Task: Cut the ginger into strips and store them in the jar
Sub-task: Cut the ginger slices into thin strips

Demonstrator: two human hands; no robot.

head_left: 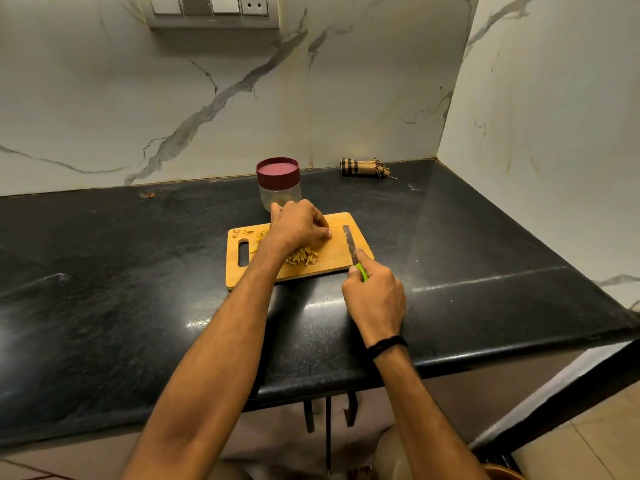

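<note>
Jar [280, 192] lidded, behind board [334, 255]; ginger strips [303, 257] on board — right grip [375, 299] clamped on knife [349, 242]; left grip [298, 225] curled, hold unclear.

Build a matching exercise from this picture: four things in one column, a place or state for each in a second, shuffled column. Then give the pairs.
Things
1. jar
2. knife
3. ginger strips
4. rolled cloth

Places or states
A. piled on the cutting board
B. gripped by the right hand
C. lying apart, to the right of the jar
D. standing behind the board with its lid on

Pairs: 1-D, 2-B, 3-A, 4-C
</note>
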